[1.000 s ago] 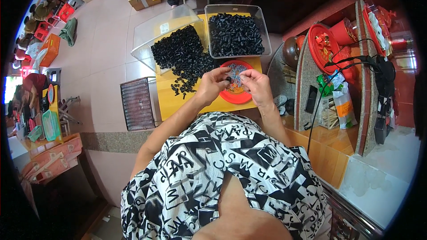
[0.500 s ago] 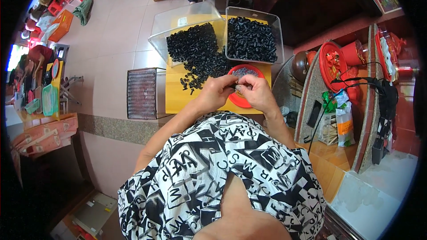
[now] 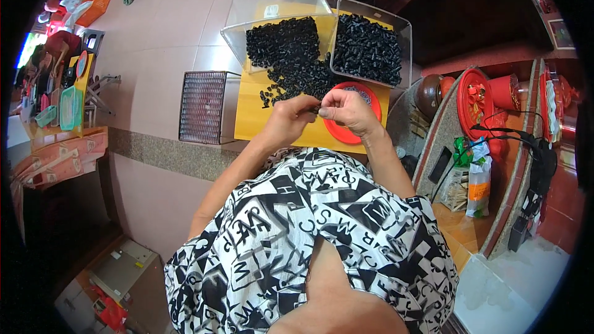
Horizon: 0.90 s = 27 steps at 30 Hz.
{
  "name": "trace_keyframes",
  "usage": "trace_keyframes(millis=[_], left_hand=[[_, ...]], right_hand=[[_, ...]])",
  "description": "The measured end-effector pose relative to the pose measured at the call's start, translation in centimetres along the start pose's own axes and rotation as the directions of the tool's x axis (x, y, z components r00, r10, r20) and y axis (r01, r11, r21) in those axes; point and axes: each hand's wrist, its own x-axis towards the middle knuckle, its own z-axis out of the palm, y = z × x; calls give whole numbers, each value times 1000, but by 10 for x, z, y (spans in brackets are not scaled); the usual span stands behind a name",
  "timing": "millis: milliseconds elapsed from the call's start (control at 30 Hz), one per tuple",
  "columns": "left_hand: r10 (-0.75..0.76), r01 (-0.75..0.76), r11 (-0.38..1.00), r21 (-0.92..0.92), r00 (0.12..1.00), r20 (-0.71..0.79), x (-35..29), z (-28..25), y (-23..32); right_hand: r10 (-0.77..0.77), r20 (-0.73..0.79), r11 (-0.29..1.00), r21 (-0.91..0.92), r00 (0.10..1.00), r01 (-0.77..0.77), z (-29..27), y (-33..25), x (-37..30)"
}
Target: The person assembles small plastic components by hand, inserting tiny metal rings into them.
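- A small black part [image 3: 317,109] is pinched between the fingertips of the left hand [image 3: 296,117] and the right hand [image 3: 344,108], just above the near edge of the yellow table [image 3: 260,125]; both hands are closed on it, though its exact shape is too small to tell.
- The step is judged to go best if the part is kept low over the red dish [image 3: 346,131], so that anything dropped is caught there, and if it is gripped only by the fingertips, so that the joint stays in sight.
- A loose heap of black parts [image 3: 291,55] is spread on the table just beyond the hands, spilling from a clear tray [image 3: 272,12] at the far left.
- A second clear tray [image 3: 396,31], also filled with black pieces, is set at the far right, touching the red dish's far rim.
- A dark wire basket [image 3: 202,106] is seen on the floor just left of the table.
- To the right, an orange-and-white packet [image 3: 477,187] and a green packet [image 3: 461,150] are stood near a dark phone [image 3: 440,164] on a brown shelf; their print is too small to make out.
- Red plastic dishes [image 3: 476,96] are stacked farther right.
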Motion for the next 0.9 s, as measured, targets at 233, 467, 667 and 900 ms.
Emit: trace_keyframes(millis=[233,467,667,900], left_hand=[[-406,249,821,-514,887,-219,-13,-32,-33],[-572,302,702,-645,779,-258,-41,-44,-63],[-630,349,695,-629,717,-299,-68,-66,-62],[-650,337,696,-634,672,-356,-79,-83,-73]], right_hand=[[276,-261,943,-110,925,-313,-31,92,49],[146,-415,796,-490,898,-356,-18,207,114],[148,-531,471,-704,834,-532,3,223,141],[191,-488,282,-804,852,-524,12,224,148]])
